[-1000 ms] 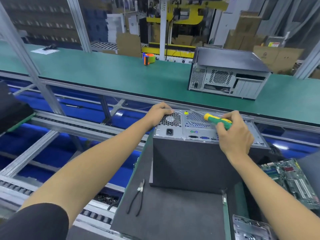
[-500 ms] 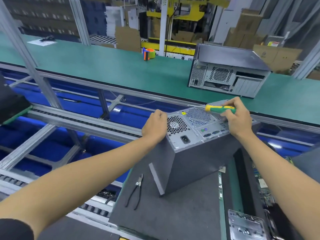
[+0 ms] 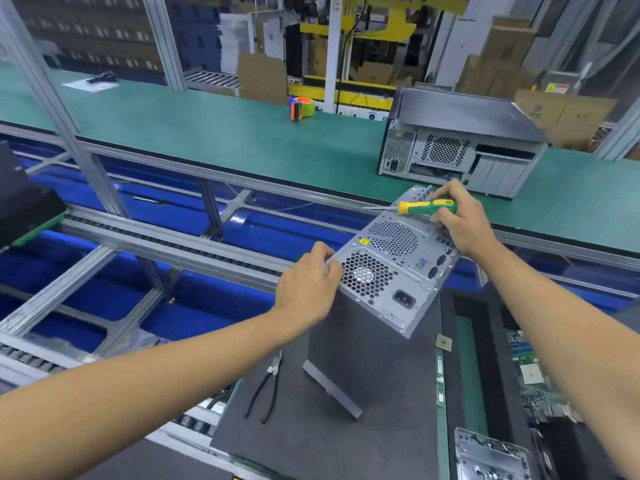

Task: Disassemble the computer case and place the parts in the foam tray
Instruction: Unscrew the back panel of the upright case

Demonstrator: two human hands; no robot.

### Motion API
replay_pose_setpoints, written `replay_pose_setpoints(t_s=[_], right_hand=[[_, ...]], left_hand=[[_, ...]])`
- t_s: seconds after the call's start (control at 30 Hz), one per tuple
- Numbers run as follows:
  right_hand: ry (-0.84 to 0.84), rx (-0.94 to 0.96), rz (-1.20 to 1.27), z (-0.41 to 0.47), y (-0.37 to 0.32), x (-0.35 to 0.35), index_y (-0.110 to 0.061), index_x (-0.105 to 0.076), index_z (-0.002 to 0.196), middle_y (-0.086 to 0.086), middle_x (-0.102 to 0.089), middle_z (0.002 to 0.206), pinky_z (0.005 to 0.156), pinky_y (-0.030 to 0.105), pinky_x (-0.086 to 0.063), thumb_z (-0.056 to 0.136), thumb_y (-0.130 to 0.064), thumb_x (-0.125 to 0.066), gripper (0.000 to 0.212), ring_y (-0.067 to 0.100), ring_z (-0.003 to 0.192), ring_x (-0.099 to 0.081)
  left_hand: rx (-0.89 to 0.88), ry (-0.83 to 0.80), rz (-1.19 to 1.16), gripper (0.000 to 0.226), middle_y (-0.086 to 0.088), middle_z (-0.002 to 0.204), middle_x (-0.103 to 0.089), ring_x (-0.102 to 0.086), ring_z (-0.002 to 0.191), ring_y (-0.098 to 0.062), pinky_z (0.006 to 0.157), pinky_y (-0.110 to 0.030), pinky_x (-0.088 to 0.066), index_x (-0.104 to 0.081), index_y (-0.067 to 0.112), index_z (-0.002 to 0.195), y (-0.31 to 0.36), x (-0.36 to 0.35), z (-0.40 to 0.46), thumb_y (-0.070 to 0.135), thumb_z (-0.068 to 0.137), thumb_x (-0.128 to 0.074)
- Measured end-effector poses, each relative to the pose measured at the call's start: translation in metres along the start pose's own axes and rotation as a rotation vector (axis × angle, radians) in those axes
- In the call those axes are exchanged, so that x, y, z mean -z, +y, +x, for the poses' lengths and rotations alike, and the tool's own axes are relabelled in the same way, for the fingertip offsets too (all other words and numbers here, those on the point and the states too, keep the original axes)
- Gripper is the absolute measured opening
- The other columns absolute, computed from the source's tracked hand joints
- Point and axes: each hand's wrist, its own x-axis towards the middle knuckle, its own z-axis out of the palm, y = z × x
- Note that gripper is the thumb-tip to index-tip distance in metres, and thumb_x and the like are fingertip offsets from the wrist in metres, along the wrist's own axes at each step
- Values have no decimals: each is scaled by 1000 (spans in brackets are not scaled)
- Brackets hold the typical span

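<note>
Grey steel case: computer case point(image 3: 388, 271) tipped over one bottom edge on the dark foam mat point(image 3: 329, 438), rear panel turned up and toward the camera, rotated well round from its square, upright stance a second ago.
Left hand: left hand point(image 3: 306, 289) curled round the rear panel's left corner beside the honeycomb fan grille, gripping and steadying the tilt.
Right hand: right hand point(image 3: 462, 220) on the case's far upper corner, fingers wrapped round the green-and-yellow screwdriver point(image 3: 424, 206), shaft pointing left across that edge (not seated in any screw, as far as can be told).
Change: case swung and leaned between frames, both grips kept; read as repositioning to reach a side panel or its screws, so disassembly judged barely begun.
Foam tray: dark tray point(image 3: 485, 368) just right of the case, green circuit board point(image 3: 533, 375) already lying in it; a metal bracket point(image 3: 491, 455) at its near end.
Beside the case: pliers point(image 3: 265, 389) on the mat to its left.
Beyond the case: second case point(image 3: 460, 143) on the green belt point(image 3: 207, 133); tape dispenser point(image 3: 302, 107) farther left.
Writing: small yellow warning sticker point(image 3: 364, 241) on the rear panel, text too small to read; no brand legible.
</note>
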Motion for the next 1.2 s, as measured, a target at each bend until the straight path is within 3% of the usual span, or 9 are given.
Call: replay_pose_setpoints(t_s=[0.27, 0.47, 0.63, 0.8, 0.93, 1.0, 1.07, 1.13, 1.2], right_hand=[[-138, 71, -49, 24, 1, 0, -43, -53, 97, 1, -62, 82, 50, 28, -42, 84, -7, -56, 38, 17, 57, -52], [-258, 110, -92, 37, 2, -3, -41, -49, 101, -15, -57, 80, 46, 17, -36, 85, -16, -57, 31, 4, 52, -44], [-262, 107, -102, 37, 2, -3, -42, -47, 99, 2, -56, 80, 47, 19, -37, 85, -18, -58, 30, 5, 54, -44], [-261, 107, -102, 34, 2, -2, -39, -47, 98, 7, -55, 80, 46, 21, -37, 90, -11, -58, 31, 9, 53, -43], [-225, 95, -79, 30, 3, -2, -35, -48, 97, 4, -58, 77, 47, 22, -37, 88, -8, -58, 30, 9, 53, -45], [-180, 97, -41, 27, 3, -2, -34, -51, 96, 6, -59, 77, 48, 21, -36, 85, -10, -57, 28, 8, 54, -44], [-135, 77, 37, 24, 3, -4, -29, -55, 96, 17, -60, 82, 52, 28, -40, 84, -11, -54, 22, 21, 58, -48], [-72, 38, 118, 22, 3, -7, -24, -58, 95, 21, -59, 83, 55, 35, -43, 84, -9, -54, 19, 34, 63, -51], [-23, -2, 182, 20, 0, -9, -22, -59, 90, 13, -58, 77, 58, 42, -48, 81, -6, -57, 18, 27, 63, -52]], left_hand=[[32, -36, -98, 17, 9, 99, -64, -61, 90, -21, 75, -40, -40, -46, 36, 111, 5, -18, -22, 49, 104, -38], [10, -43, -147, 18, 19, 90, -64, -58, 80, 5, 66, -25, -36, -44, 46, 106, 8, -24, -37, 62, 99, -40], [245, -306, -614, 35, 10, 99, -68, -64, 71, -9, 73, -33, -54, -57, 29, 103, -10, -28, -6, 60, 99, -41], [513, -546, -876, 52, -11, 129, -70, -67, 119, -32, 107, -51, -50, -64, 20, 133, -39, -87, 13, 58, 106, -40], [440, -657, -906, 26, 4, 104, -79, -77, 91, -14, 77, -37, -63, -76, 41, 108, -29, -104, 13, 54, 89, -64], [468, -686, -981, 17, 7, 83, -78, -74, 71, -7, 61, -26, -58, -81, 38, 82, -25, -108, 13, 48, 73, -71], [515, -628, -1013, 15, 3, 82, -78, -73, 67, -8, 58, -25, -57, -82, 30, 80, -24, -109, 12, 40, 78, -71], [586, -544, -981, 33, -11, 117, -74, -74, 101, -22, 77, -36, -61, -77, 20, 112, -29, -114, 11, 42, 89, -69], [583, -536, -875, 66, -14, 147, -56, -52, 138, -35, 108, -51, -48, -65, 21, 135, -31, -114, 7, 56, 79, -68]])
